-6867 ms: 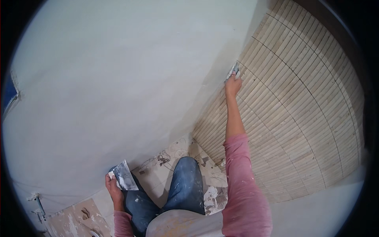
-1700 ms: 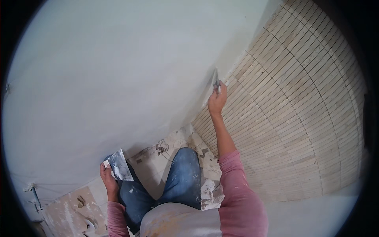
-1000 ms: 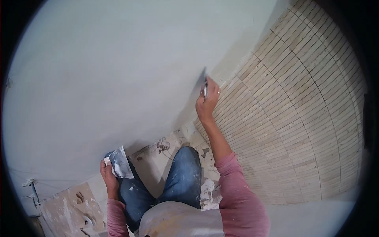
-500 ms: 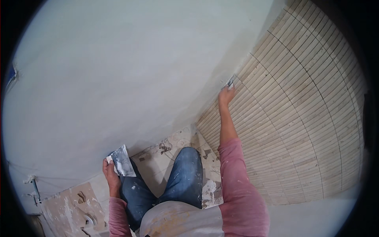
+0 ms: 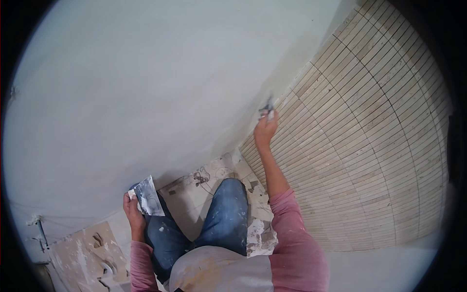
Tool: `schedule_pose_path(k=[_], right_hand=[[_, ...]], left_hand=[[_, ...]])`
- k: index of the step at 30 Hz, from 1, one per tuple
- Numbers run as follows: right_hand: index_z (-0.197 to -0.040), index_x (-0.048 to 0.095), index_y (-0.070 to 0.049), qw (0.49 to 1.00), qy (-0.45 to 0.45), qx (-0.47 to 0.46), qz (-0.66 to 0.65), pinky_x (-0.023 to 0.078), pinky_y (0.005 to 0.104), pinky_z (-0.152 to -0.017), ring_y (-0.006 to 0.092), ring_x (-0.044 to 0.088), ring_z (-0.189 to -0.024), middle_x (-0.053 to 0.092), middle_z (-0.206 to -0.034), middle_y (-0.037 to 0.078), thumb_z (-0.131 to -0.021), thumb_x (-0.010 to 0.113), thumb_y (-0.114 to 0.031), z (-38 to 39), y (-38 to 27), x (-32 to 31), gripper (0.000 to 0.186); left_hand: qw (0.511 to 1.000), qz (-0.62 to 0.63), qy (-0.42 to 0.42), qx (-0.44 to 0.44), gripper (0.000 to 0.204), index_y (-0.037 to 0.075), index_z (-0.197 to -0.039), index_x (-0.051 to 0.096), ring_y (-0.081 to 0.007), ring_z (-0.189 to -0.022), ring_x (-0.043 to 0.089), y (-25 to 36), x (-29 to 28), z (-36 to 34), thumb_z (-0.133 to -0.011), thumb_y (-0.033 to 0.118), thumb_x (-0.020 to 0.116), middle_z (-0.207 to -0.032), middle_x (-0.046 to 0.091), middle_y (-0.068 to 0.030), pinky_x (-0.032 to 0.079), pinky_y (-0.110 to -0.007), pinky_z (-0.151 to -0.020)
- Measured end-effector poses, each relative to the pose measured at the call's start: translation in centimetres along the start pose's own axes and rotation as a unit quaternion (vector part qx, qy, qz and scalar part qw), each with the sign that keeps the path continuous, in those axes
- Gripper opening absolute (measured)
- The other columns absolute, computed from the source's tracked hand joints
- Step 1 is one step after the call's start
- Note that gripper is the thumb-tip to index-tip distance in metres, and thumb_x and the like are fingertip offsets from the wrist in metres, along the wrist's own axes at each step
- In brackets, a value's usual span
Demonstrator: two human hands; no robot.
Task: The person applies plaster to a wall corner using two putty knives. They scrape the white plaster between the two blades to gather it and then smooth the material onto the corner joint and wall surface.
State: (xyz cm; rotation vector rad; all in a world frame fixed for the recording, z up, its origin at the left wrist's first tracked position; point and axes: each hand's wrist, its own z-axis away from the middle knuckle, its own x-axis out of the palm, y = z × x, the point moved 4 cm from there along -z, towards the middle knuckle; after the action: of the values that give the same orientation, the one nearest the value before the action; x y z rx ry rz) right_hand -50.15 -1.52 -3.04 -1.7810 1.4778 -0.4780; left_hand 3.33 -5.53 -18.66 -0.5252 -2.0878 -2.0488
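Observation:
My left hand (image 5: 134, 210) is closed on a wide putty knife (image 5: 151, 196), held over my left thigh. Its broad metal blade is smeared with white paste. Reaching forward, my right hand (image 5: 265, 129) grips a small putty knife (image 5: 268, 108), whose blade is blurred by motion. That blade is close to the corner where the pale plastered wall (image 5: 160, 97) meets the wall of narrow beige tile strips (image 5: 360, 136). Whether it touches the plaster, I cannot tell.
Below my knees lies a pale tiled floor (image 5: 187, 211) with splatters and broken bits. At the lower left is a stained brown board (image 5: 80, 253) with scraps on it. A pipe fitting (image 5: 42, 231) sticks out of the wall beside it.
My right hand has moved left and slightly down with the small putty knife, from the tile edge toward the plastered side. My left hand still holds the wide putty knife in nearly the same place.

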Motion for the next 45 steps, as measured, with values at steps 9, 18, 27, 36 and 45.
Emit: schedule_pose_path(k=[9, 18, 27, 36, 45], right_hand=[[-0.129, 0.055, 0.011, 0.977, 0.122, -0.018, 0.173, 0.041, 0.0496, -0.099, 0.0464, 0.054, -0.114, 0.059, -0.119, 0.028, -0.097, 0.054, -0.013, -10.7, 3.9, -1.4, 0.040], [-0.137, 0.054, 0.005, 0.985, 0.143, -0.097, 0.004, 0.045, 0.0417, -0.092, 0.0347, 0.056, -0.104, 0.055, -0.114, 0.019, -0.094, 0.057, -0.004, -1.5, -5.5, 4.6, 0.044], [-0.114, 0.061, 0.007, 0.988, 0.115, 0.075, 0.071, 0.047, 0.0483, -0.087, 0.0422, 0.063, -0.094, 0.066, -0.100, 0.025, -0.102, 0.051, -0.024, -3.8, 2.1, -1.8, 0.035], [-0.117, 0.061, 0.010, 0.986, 0.136, 0.094, 0.031, 0.047, 0.0486, -0.090, 0.0458, 0.063, -0.101, 0.066, -0.106, 0.028, -0.103, 0.051, -0.033, -7.8, 8.2, 0.3, 0.047], [-0.132, 0.053, 0.009, 0.988, 0.135, 0.035, -0.064, 0.048, 0.0411, -0.091, 0.0339, 0.062, -0.094, 0.063, -0.107, 0.022, -0.098, 0.058, -0.011, -2.6, -4.4, 4.6, 0.040]], left_hand=[[1.000, 0.017, -0.002, 0.005, 0.017, 0.002, -0.110, 0.059, -0.0100, -0.095, 0.058, -0.1, -0.2, -0.1, -0.102, 0.013, 0.049, -0.104, 0.065, -0.0031, 0.045, -0.028, -0.090], [1.000, 0.004, 0.014, -0.008, 0.014, 0.003, -0.106, 0.060, -0.0077, -0.091, 0.054, 0.9, 1.0, 0.2, -0.102, 0.013, 0.050, -0.098, 0.063, -0.0003, 0.043, -0.025, -0.086], [1.000, -0.015, 0.004, 0.008, 0.016, 0.002, -0.107, 0.059, -0.0097, -0.094, 0.055, 0.0, -0.2, 0.0, -0.102, 0.014, 0.048, -0.102, 0.064, -0.0026, 0.044, -0.027, -0.089], [1.000, 0.003, 0.008, 0.012, 0.014, 0.003, -0.105, 0.059, -0.0094, -0.095, 0.056, 0.1, 0.0, 0.2, -0.102, 0.012, 0.049, -0.102, 0.064, -0.0022, 0.044, -0.027, -0.090], [1.000, 0.008, 0.009, -0.009, 0.016, 0.003, -0.108, 0.060, -0.0092, -0.094, 0.055, 0.8, 0.7, 0.2, -0.102, 0.013, 0.049, -0.101, 0.064, -0.0017, 0.043, -0.027, -0.089]])
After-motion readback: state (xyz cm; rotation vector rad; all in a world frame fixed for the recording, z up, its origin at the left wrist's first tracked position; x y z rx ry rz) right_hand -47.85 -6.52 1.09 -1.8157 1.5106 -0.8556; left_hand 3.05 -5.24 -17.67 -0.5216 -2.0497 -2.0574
